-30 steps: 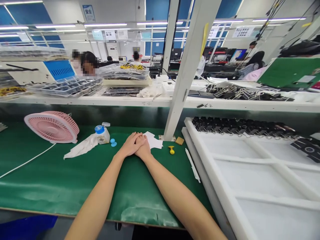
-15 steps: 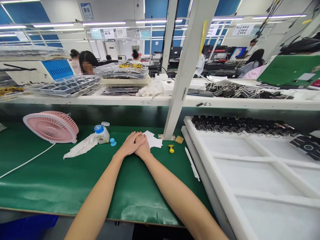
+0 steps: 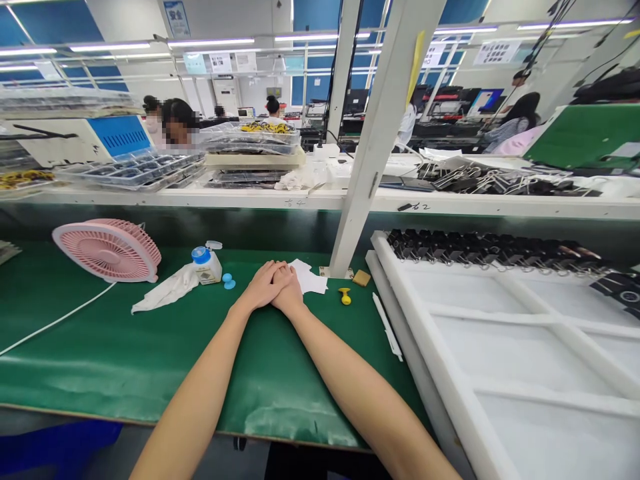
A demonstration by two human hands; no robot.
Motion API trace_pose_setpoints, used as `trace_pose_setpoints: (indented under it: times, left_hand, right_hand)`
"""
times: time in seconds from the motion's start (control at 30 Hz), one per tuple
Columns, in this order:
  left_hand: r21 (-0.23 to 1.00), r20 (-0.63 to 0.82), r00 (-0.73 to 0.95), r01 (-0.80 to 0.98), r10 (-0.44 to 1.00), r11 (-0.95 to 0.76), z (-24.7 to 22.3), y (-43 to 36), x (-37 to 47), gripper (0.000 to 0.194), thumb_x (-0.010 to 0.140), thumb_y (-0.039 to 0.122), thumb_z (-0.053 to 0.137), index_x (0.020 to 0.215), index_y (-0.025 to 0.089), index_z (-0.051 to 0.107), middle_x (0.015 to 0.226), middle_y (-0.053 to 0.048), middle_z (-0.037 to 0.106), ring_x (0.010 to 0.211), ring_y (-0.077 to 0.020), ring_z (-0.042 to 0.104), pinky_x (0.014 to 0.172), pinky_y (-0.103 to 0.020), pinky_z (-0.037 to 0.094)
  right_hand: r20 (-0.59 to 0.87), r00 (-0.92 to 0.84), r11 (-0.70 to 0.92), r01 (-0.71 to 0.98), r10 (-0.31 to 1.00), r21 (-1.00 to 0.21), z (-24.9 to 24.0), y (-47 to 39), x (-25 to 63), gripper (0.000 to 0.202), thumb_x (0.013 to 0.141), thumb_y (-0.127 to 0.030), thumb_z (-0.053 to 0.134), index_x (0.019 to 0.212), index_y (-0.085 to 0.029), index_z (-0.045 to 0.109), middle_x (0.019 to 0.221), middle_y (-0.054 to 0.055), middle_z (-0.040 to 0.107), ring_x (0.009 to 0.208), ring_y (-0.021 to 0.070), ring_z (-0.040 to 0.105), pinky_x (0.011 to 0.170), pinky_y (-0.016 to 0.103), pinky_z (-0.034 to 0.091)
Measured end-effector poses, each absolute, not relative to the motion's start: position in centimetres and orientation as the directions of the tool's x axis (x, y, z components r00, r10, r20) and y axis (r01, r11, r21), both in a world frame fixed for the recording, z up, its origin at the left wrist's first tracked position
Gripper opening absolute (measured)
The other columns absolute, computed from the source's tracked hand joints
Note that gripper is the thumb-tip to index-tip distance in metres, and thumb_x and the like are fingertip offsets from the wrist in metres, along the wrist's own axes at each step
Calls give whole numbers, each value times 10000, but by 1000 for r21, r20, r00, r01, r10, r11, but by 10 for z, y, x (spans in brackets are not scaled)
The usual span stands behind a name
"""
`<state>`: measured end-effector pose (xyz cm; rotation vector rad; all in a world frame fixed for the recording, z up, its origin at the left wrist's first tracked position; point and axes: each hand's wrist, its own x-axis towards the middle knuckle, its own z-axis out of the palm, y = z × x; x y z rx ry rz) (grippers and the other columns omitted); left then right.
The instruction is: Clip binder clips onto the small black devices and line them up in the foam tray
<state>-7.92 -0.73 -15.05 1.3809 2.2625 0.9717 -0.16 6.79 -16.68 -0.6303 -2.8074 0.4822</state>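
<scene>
My left hand (image 3: 261,285) and my right hand (image 3: 289,288) are folded together on the green mat (image 3: 200,350), their fingers closed and overlapping. No object shows in either one; the undersides are hidden. White paper pieces (image 3: 314,283) lie just beyond and beside my right hand. Left of the hands are a small light-blue knob-shaped piece (image 3: 229,281) and a white bottle (image 3: 209,272) with a blue top and its lid flipped up. A yellow knob-shaped piece (image 3: 345,297) and a tan sponge-like block (image 3: 361,278) lie to the right.
A pink fan (image 3: 107,250) and a white cloth (image 3: 167,289) are at the left. A white pen (image 3: 387,327) lies beside a compartmented white foam tray (image 3: 493,315) with black parts along its back. A white post (image 3: 367,153) rises behind the mat. Other people work farther back.
The whole view has shifted slightly, so the bench items appear a little farther right and higher. My hands stay folded in the same place.
</scene>
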Motion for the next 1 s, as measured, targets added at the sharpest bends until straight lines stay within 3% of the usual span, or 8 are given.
trace_pose_setpoints:
  times: [0.33,0.6,0.8,1.0]
  left_hand:
    - [698,85,-487,652,869,297,-150,-7,-80,705,920,703,497,1467,261,552,1626,-88,421,1563,-314,264,1281,-499,210]
    - [705,101,-482,652,870,280,-154,-7,-81,650,938,655,503,1460,271,553,1620,-77,431,1558,-307,280,1284,-498,204]
    - [786,230,-504,601,832,147,-146,-4,-76,591,980,575,459,1462,241,528,1542,-86,525,1442,-271,468,1246,-426,324]
    - [834,320,-572,548,755,62,-146,-3,-70,662,1007,603,379,1537,207,410,1604,-121,438,1487,-275,409,1242,-429,329]
  right_hand:
    - [135,-884,859,382,447,-339,-170,68,-3,598,1044,-281,411,1599,-77,327,1640,173,333,1532,319,244,1274,490,173]
    - [150,-876,841,373,459,-391,-170,69,-4,589,1028,-257,428,1586,-89,344,1615,173,376,1523,318,270,1269,494,188]
    - [320,-707,706,351,630,-615,-161,68,0,414,1020,-250,441,1387,-103,562,1441,165,564,1412,281,432,1198,417,336]
    - [448,-538,606,155,715,-781,-151,67,6,459,1064,-328,300,1388,-138,564,1465,140,556,1375,222,489,1165,360,391]
